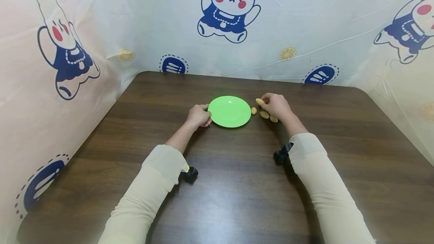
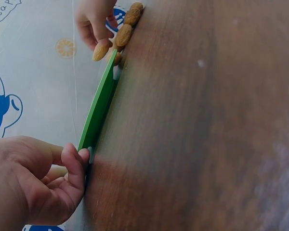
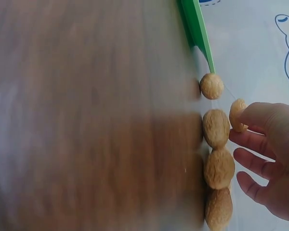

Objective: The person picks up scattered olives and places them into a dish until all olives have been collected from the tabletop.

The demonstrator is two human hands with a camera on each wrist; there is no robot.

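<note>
Left hand (image 1: 199, 116) pinches left rim of green plate (image 1: 229, 112); plate on table (image 1: 220, 183), right of that grip. Left arm (image 1: 145, 191) reaches forward, angled inward. Off plate's right edge, 4 loose tan ovals (image 3: 219, 168) in a row, nearest just beside rim. 1 held oval (image 1: 260, 102), above table, pinched at right hand's (image 1: 276, 104) fingertips, other fingers loose. Right arm (image 1: 329, 183) reaches forward, angled inward.

Pale glare marks the table (image 1: 223, 195), which both wrist views show dimmer, seemingly out of focus
</note>
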